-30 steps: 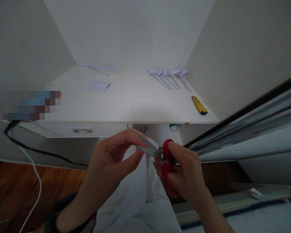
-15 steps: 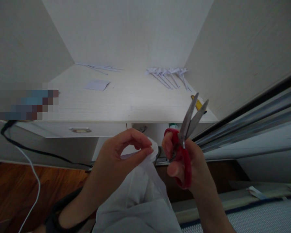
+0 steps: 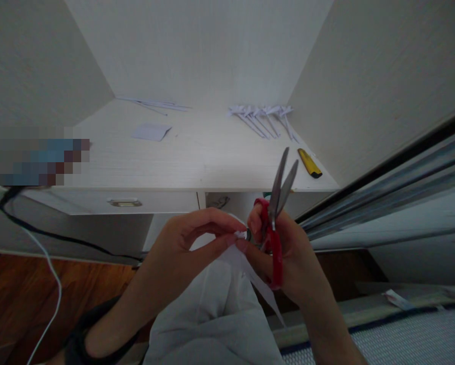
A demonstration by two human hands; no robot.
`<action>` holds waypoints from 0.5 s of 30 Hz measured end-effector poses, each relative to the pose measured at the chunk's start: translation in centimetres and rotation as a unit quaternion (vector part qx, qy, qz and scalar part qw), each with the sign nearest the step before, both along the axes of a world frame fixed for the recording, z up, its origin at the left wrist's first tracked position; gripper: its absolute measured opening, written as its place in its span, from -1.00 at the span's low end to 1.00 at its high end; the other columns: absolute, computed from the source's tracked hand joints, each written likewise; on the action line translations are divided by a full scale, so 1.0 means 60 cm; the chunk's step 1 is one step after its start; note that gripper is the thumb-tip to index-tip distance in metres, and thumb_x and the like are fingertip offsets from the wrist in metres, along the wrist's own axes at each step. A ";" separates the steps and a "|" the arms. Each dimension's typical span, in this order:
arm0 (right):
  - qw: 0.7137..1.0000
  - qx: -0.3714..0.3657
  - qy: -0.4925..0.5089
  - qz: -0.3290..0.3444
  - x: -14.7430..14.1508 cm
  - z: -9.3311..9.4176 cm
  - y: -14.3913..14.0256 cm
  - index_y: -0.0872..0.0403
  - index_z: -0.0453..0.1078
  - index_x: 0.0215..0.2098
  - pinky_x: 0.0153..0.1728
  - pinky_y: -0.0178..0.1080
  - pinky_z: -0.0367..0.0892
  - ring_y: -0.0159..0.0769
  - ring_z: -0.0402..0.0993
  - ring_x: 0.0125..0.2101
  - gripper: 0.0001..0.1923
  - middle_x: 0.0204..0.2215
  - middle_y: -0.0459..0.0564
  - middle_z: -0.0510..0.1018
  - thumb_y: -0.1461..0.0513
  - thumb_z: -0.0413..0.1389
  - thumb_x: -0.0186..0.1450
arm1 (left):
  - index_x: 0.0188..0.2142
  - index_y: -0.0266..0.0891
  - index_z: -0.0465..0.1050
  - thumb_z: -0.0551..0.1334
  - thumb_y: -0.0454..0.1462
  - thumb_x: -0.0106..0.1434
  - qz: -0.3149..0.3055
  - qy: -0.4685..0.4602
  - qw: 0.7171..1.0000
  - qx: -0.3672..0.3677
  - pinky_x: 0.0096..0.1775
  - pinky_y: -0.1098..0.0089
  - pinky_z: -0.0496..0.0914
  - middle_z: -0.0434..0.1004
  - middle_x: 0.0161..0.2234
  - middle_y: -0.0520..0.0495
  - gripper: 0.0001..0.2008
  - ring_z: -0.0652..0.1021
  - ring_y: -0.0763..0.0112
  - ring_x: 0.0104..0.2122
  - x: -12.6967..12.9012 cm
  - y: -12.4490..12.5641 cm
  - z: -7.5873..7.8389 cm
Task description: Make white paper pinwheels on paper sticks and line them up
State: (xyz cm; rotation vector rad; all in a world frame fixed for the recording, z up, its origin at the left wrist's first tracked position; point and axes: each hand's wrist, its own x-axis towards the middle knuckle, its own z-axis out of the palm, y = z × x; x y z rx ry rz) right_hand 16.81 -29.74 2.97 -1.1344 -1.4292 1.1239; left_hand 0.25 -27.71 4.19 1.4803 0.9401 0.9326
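My left hand [image 3: 197, 243] pinches a piece of white paper [image 3: 263, 291] between thumb and forefinger, above my lap. A long strip of that paper hangs down to the right. Red-handled scissors [image 3: 275, 223] hang on the fingers of my right hand [image 3: 284, 248], their blades apart and pointing up and away. The right thumb tip meets the paper's edge beside the left fingertips. On the desk lie several rolled white paper sticks with folded tops [image 3: 263, 114], and a yellow-and-black cutter [image 3: 309, 163] is nearer to the scissors.
Thin white paper sticks [image 3: 155, 104] and a folded paper piece [image 3: 151, 132] lie on the white desk [image 3: 212, 162]. A blurred-out object [image 3: 45, 162] sits at the left edge. A black cable [image 3: 71, 241] and white cord [image 3: 56, 268] hang below. Metal rails [image 3: 387, 187] run along the right.
My right hand has moved left with the scissors, and its thumb now touches the paper at the left fingertips. The strip's hanging end has swung out to the right.
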 end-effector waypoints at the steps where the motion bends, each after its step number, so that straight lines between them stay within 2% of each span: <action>1: 1.000 -0.005 0.005 0.007 0.000 0.002 0.000 0.01 0.19 -0.39 -0.46 -0.36 0.14 -0.45 0.13 -0.49 -0.74 -0.48 -0.21 0.22 0.35 0.21 0.12 | -0.37 -0.17 0.56 0.28 -0.39 0.16 -0.002 0.002 1.000 0.003 -0.29 0.53 0.42 0.61 -0.39 0.05 -0.90 0.55 0.48 -0.38 0.000 0.000 0.000; 8: 0.996 -0.038 0.052 0.069 0.006 0.002 -0.001 0.01 0.20 -0.40 -0.49 -0.38 0.14 -0.48 0.16 -0.49 -0.75 -0.43 -0.20 0.25 0.40 0.18 0.14 | -0.42 -0.21 0.53 0.29 -0.37 0.13 0.000 0.005 1.000 0.002 -0.36 0.54 0.40 0.58 -0.43 0.05 -0.95 0.53 0.50 -0.42 0.002 0.003 0.000; 15: 0.991 -0.059 0.083 0.082 0.008 -0.002 0.004 0.03 0.24 -0.38 -0.47 -0.39 0.16 -0.48 0.19 -0.47 -0.77 -0.44 -0.20 0.27 0.35 0.23 0.13 | -0.50 -0.21 0.50 0.28 -0.35 0.13 0.007 0.009 1.000 -0.016 -0.43 0.55 0.36 0.52 -0.54 0.09 -0.91 0.48 0.53 -0.52 0.005 0.007 0.000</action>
